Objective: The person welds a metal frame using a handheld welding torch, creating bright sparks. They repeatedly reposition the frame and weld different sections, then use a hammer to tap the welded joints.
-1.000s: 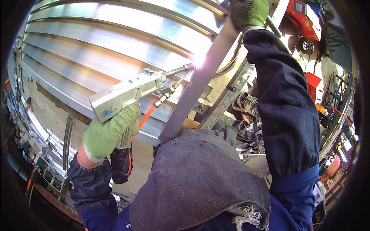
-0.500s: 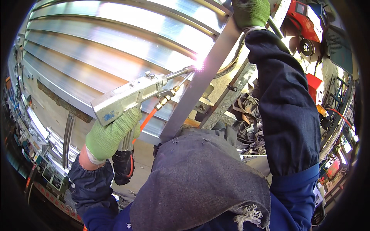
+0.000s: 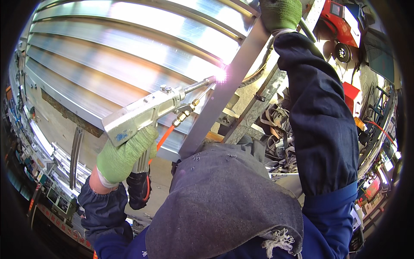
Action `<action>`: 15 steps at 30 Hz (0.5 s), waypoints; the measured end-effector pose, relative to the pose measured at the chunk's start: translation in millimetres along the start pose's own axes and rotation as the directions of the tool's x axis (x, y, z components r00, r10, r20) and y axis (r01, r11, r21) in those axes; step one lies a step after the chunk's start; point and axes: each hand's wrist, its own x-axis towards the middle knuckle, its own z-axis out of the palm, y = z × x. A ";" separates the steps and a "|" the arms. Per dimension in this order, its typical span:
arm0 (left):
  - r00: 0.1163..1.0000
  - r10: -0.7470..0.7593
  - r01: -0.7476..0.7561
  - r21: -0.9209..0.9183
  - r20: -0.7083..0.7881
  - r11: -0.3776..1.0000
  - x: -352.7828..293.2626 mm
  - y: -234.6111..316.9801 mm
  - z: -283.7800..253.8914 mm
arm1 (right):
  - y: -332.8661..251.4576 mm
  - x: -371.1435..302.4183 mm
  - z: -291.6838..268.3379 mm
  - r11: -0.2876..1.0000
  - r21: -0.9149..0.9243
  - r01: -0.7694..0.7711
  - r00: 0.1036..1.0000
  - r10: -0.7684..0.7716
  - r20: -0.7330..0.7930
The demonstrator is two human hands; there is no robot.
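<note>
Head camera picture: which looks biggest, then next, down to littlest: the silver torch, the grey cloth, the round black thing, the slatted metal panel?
1. Slatted metal panel
2. Grey cloth
3. Silver torch
4. Round black thing

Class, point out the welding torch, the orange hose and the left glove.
Welding torch (image 3: 145,111), head view: middle of its silver body.
Orange hose (image 3: 165,137), head view: its upper stretch.
Left glove (image 3: 122,156), head view: its middle.

The left grip (image 3: 126,156), left of centre, wears a knitted green glove (image 3: 113,166) with a pale cuff (image 3: 106,181); the right grip (image 3: 282,15), at the top edge, matches. Dark oversleeves (image 3: 319,125) cover blue sleeves (image 3: 330,216). Bottom centre, a grey cloth (image 3: 224,198) shows small holes and frayed whitish threads (image 3: 278,242).
</note>
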 end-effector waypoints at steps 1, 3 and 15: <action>1.000 -0.001 0.001 -0.005 0.002 1.000 -0.1 -1.1 -0.4 | 0.4 -0.1 0.2 1.000 0.000 0.000 1.000 0.000 0.000; 1.000 0.001 -0.001 -0.014 0.008 1.000 -1.2 -3.1 -1.4 | 0.9 -0.7 0.7 1.000 -0.003 -0.001 1.000 0.001 0.003; 1.000 -0.019 0.019 0.017 0.012 1.000 -7.3 -1.1 -0.6 | 3.7 -0.4 0.4 1.000 -0.005 -0.007 1.000 0.007 0.003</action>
